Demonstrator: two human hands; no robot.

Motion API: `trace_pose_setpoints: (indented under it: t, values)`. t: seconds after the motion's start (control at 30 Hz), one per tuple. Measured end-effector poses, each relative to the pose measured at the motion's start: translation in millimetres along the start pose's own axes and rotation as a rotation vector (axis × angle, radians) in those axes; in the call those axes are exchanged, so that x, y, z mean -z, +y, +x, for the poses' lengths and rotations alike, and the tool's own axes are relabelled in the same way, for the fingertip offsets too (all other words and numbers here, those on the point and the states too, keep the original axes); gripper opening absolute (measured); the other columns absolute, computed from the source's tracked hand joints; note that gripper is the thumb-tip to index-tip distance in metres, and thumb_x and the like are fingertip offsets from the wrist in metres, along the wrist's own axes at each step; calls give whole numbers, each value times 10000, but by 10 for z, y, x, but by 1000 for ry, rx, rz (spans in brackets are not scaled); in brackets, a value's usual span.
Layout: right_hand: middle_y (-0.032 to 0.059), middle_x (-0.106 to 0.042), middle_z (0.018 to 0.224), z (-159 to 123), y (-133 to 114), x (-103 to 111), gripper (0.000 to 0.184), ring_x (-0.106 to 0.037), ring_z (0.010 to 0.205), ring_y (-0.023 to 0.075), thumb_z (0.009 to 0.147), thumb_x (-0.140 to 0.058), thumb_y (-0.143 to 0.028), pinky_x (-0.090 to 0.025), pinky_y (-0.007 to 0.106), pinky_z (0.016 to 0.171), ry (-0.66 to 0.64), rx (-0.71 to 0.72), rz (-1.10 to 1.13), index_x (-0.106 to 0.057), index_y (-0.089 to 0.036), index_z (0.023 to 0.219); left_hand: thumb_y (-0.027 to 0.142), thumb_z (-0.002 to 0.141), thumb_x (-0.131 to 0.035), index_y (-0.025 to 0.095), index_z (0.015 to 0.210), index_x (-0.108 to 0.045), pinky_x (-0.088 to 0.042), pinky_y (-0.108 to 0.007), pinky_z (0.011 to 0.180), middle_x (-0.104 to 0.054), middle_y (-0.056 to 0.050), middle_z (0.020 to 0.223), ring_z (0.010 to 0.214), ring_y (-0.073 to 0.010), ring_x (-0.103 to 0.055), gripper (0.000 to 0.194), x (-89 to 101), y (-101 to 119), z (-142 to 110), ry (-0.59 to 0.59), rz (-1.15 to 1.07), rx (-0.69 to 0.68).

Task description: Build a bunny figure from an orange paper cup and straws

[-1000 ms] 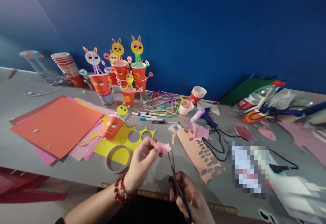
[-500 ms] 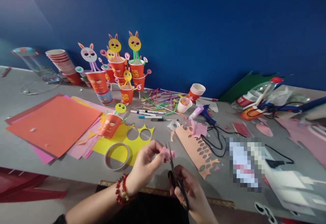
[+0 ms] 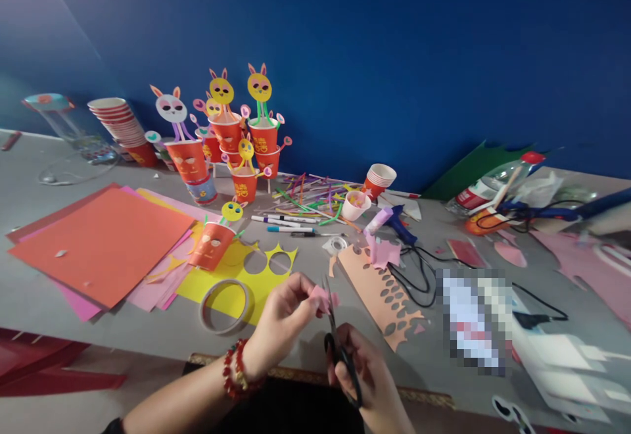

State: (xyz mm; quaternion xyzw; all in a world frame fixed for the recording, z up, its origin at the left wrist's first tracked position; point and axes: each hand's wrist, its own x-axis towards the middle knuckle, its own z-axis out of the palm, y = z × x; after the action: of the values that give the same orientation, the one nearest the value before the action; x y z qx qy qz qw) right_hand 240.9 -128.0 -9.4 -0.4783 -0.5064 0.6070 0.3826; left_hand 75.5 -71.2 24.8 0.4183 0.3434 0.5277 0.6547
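Observation:
My left hand (image 3: 283, 319), with a red bead bracelet on its wrist, pinches a small pink paper piece (image 3: 323, 298) over the table's front edge. My right hand (image 3: 367, 371) is closed round the black handles of a pair of scissors (image 3: 336, 338). The blades point up and away and meet the pink piece. Just beyond lie a yellow sheet with round holes (image 3: 246, 269) and a peach strip with cut-out ovals (image 3: 382, 289).
A tape ring (image 3: 225, 306) lies left of my hands. An orange sheet (image 3: 106, 240) tops a paper stack at left. Red cups with bunny heads (image 3: 236, 138) stand at the back, with pens, straws, a glue gun (image 3: 399, 223) and cables further right.
The scissor blades have come up to the pink piece and now sit in it. Both hands stayed close together near the front edge; the view shifted slightly.

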Motion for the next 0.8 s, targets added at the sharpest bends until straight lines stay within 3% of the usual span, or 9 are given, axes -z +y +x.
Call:
trace_pose_setpoints:
  t: [0.63, 0.8]
  values:
    - [-60, -470, 525, -3, -71, 17, 674, -385, 460, 90, 635, -659, -868, -344, 226, 471, 24, -90, -7, -451, -228, 681, 465, 812, -764, 170, 705, -559, -462, -253, 682, -645, -21, 699, 772, -182, -669, 375, 20, 134, 11, -68, -4, 112]
    - [-58, -475, 540, 2, -36, 25, 639, -396, 455, 87, 645, -684, -816, -341, 226, 468, 28, -95, -27, -431, -228, 660, 447, 836, -749, 171, 727, -567, -477, -270, 719, -636, -15, 697, 814, -192, -683, 348, 55, 144, 8, -111, -13, 121]
